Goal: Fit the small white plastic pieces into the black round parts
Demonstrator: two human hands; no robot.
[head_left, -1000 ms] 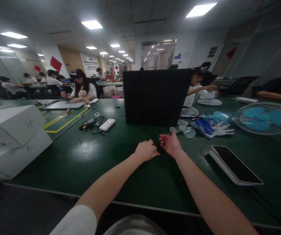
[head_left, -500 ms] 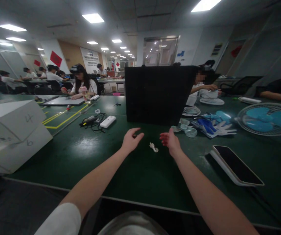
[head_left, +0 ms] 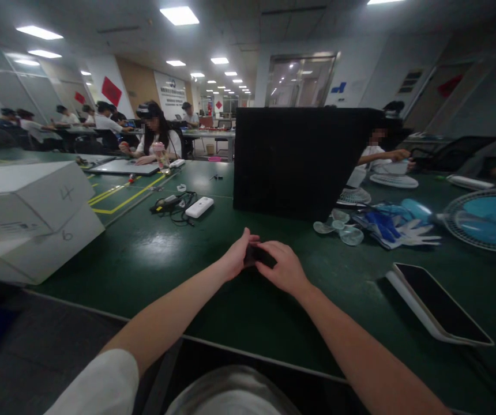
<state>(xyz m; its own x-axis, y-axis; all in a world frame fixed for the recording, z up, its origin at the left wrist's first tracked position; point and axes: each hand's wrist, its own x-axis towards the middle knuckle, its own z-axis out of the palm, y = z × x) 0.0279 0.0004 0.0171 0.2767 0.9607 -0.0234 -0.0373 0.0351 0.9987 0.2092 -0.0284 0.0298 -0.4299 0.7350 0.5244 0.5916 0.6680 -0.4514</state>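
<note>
Both of my hands meet over the middle of the dark green table [head_left: 153, 271]. My left hand [head_left: 236, 258] and my right hand [head_left: 283, 266] are closed together on a small dark object [head_left: 254, 255] held between their fingers; I cannot make out what it is. The small white part that lay on the table earlier is out of sight, behind or under my hands. A tall black panel [head_left: 300, 161] stands upright just beyond them.
Two stacked white boxes [head_left: 27, 216] sit at the left. A phone on a white base [head_left: 440, 302] lies at the right, with blue and white gloves [head_left: 393, 227], clear fan blades [head_left: 341, 227] and a blue fan [head_left: 488, 219] behind. A white remote [head_left: 199, 206] and cables lie ahead-left. Other people work at the tables.
My hands were apart with a small white part lying between them; now they have come together and closed on a small dark object. The view has shifted slightly left.
</note>
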